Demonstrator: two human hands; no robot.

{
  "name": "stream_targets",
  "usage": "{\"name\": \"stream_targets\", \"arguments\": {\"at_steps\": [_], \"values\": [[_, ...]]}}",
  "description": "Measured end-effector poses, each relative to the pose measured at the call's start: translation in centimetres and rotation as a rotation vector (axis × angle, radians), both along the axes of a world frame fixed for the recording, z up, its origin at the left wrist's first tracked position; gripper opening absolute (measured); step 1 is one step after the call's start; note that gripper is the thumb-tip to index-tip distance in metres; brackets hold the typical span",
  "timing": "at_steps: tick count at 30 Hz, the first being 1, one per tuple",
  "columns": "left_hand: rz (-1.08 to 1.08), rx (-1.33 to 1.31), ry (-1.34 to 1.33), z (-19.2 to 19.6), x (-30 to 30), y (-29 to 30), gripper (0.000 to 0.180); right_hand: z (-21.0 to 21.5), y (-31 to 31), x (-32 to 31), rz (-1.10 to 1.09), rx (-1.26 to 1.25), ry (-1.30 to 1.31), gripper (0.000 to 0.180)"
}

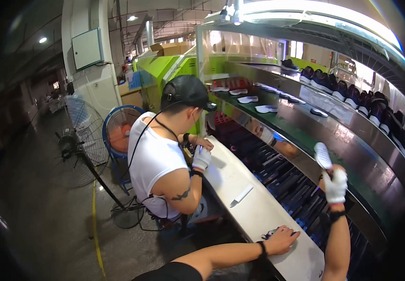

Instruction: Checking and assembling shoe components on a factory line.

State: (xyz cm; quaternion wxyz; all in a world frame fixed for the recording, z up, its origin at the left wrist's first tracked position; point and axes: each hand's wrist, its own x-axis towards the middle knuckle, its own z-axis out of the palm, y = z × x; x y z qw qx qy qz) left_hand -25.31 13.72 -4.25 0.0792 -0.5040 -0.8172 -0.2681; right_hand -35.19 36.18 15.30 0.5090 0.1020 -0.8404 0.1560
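Gloved right hand pinching a white sole by the green belt.
The sole points up and away from the grip, over on the right; the bare left hand curves over a dark piece on the white table's near end, though I can't tell if it grips.

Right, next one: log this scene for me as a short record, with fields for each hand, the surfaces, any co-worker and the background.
Left hand: bare left hand over a dark patterned item, partly hidden
Right hand: white-gloved right hand holding a white sole, raised
Table: white table with a white-handled tool lying on it
Belt: green belt carrying pale soles
Upper shelf: row of dark shoes
Co-worker: person in white sleeveless top, head bent
Background: orange-bladed fan
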Motion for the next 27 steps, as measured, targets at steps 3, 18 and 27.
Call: {"name": "stream_targets", "arguments": {"at_steps": [3,18,27], "values": [[0.052,-0.277,-0.046,-0.8,-1.1,4.1,0.052,-2.1,2.2,10.2,0.026,-0.006,0.094,0.027],[-0.180,0.370,-0.260,3.2,7.5,-3.2,0.042,-18.1,-1.6,37.9,0.173,-1.110,-0.277,0.019],[-0.235,0.539,-0.540,1.7,10.9,-1.5,0.016,-19.6,-6.5,34.9,0.508,-1.115,-0.367,0.023]]}}
